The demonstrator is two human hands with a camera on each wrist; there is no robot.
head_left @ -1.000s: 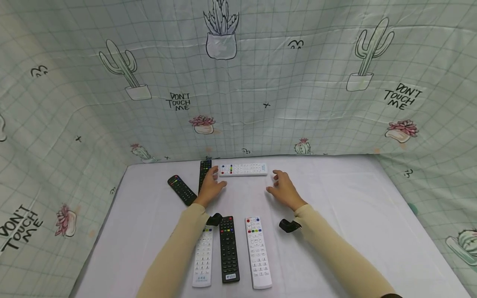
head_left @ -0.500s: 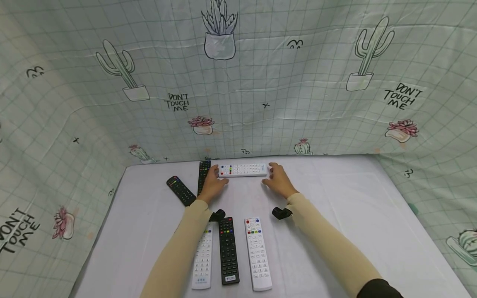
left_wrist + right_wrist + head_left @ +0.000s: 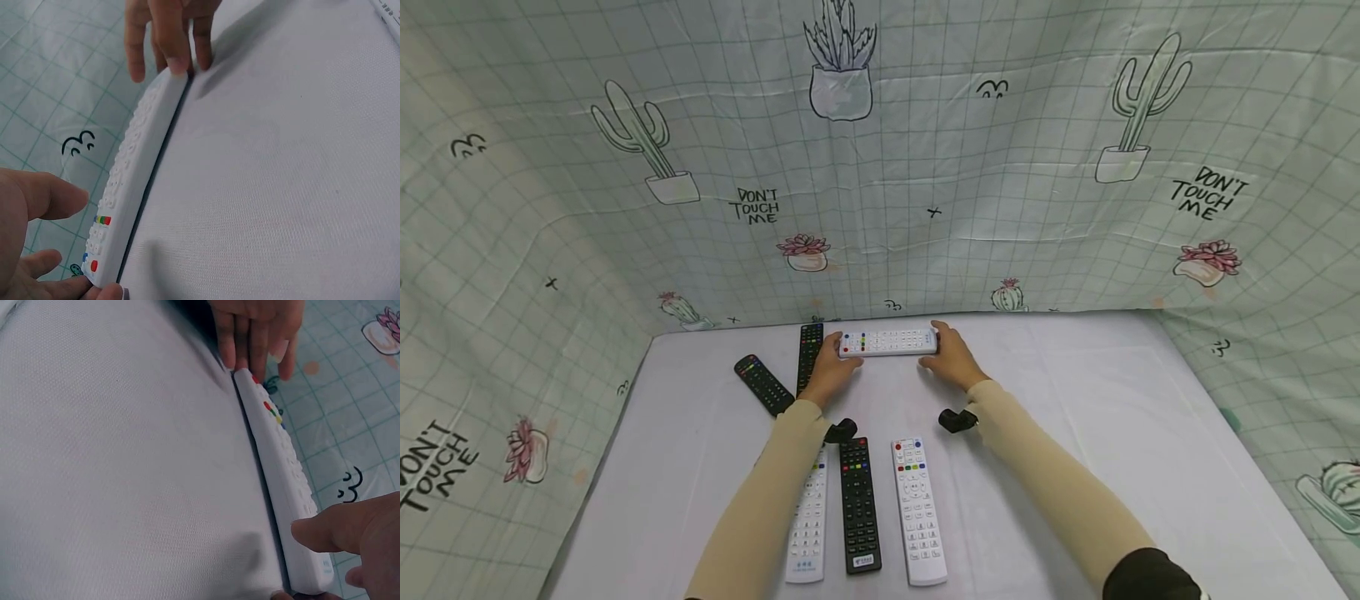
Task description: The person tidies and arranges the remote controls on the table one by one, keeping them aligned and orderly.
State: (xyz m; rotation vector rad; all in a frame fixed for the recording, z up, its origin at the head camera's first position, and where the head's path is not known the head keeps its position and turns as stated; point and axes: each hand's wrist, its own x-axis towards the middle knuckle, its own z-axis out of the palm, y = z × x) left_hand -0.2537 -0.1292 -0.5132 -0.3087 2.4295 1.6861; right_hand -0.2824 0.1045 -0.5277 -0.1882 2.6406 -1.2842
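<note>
A white remote control (image 3: 887,342) lies crosswise near the back of the table. At its left end is my left hand (image 3: 829,372), fingertips right at the edge and thumb apart from it in the left wrist view. My right hand (image 3: 952,360) is at the opposite end, with its fingers by the end and its thumb (image 3: 312,534) overlapping the near side in the right wrist view. The fingers of both hands are mostly straight. Colored buttons (image 3: 102,220) show near the remote's left end.
Two black remotes (image 3: 764,385) (image 3: 809,354) lie left of my left hand. Closer to me are a white remote (image 3: 807,525) partly under my left sleeve, a black remote (image 3: 860,508) and another white remote (image 3: 919,512). Behind the table hangs a grid-patterned cloth (image 3: 880,167).
My right hand has moved left and away from me, up to the crosswise remote's right end. My left hand has shifted slightly in against the left end.
</note>
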